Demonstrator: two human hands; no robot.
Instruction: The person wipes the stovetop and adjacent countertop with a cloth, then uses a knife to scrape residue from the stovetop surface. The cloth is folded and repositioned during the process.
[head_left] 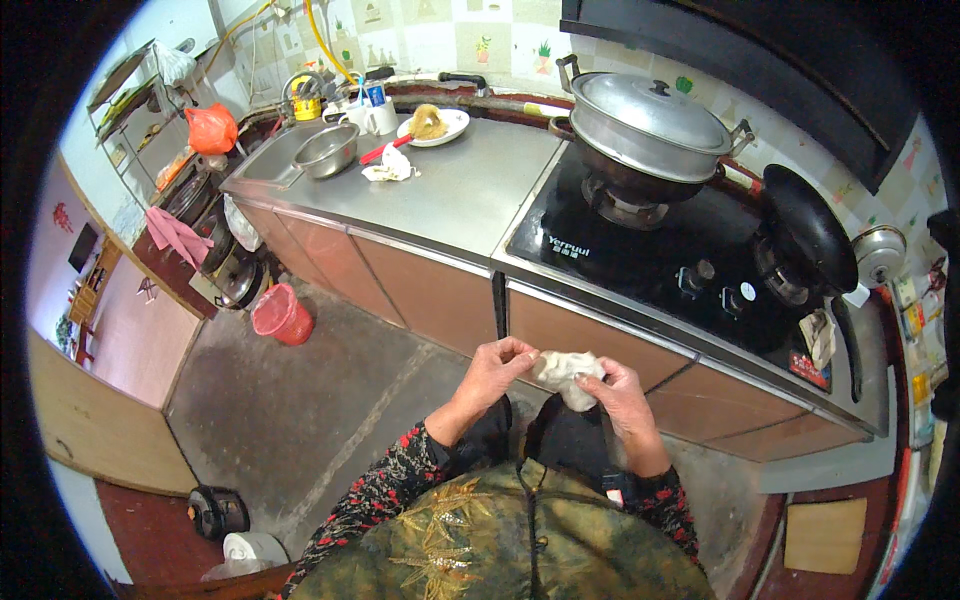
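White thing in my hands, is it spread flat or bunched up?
Bunched up: the white thing looks creased and crumpled, held between the left hand and right hand.

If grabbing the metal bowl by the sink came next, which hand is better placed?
Probably the left hand: it is nearer the metal bowl, and the right hand is farther off. Both grip the crumpled white item, so the left would have to let go first.

A home kitchen: at right, a black gas stove (630, 260) carries a lidded metal pot (650, 115) and a black wok (805, 230); a steel counter (480, 170) runs left to a sink (268, 160). At far left, an opening shows another room with a dark screen (83, 247).
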